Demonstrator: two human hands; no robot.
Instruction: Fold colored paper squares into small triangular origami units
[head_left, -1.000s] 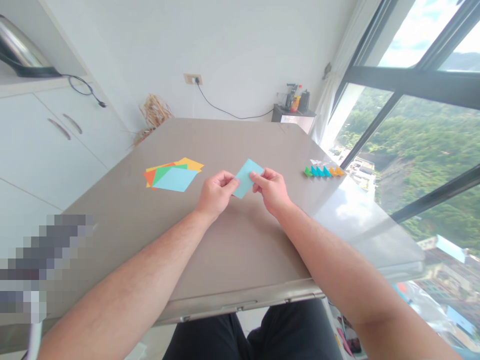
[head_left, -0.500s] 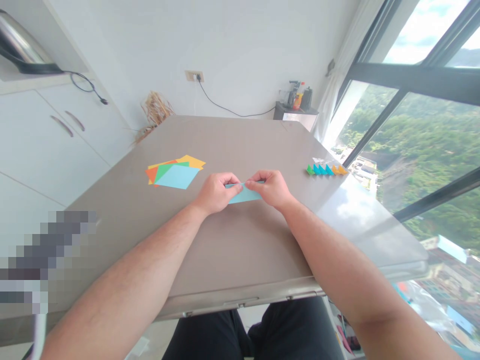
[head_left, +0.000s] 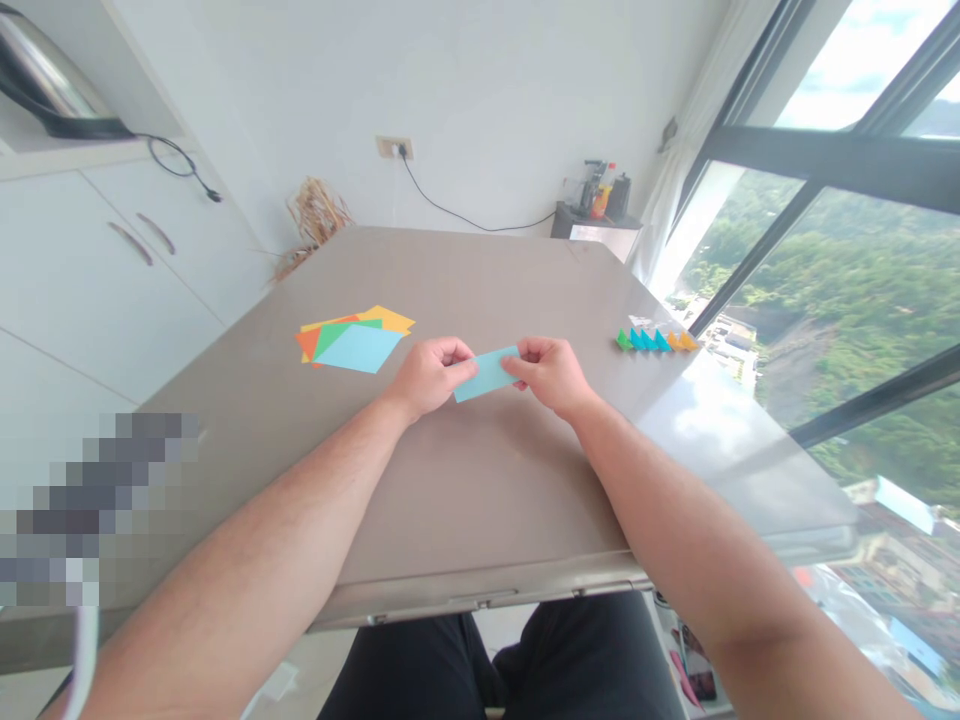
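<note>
Between my hands, over the middle of the table, is a light blue sheet of paper (head_left: 487,374), a narrow rectangle that looks folded. My left hand (head_left: 435,378) pinches its left end between thumb and fingers. At the other end, my right hand (head_left: 551,375) grips the paper with the thumb on top. The strip is slightly tilted, its right end farther from me. To the left lies a fanned pile of coloured paper sheets (head_left: 358,350), light blue on top of green, orange and yellow.
Several small folded paper pieces (head_left: 656,341), green, blue and orange, stand in a row near the right edge of the brown table (head_left: 450,500). A window (head_left: 810,250) is on the right. A cabinet with bottles (head_left: 600,225) stands behind the table.
The blue paper has turned so that more of its face shows and its right end is raised. My hands have moved slightly apart, with thumbs no longer together at its middle.
</note>
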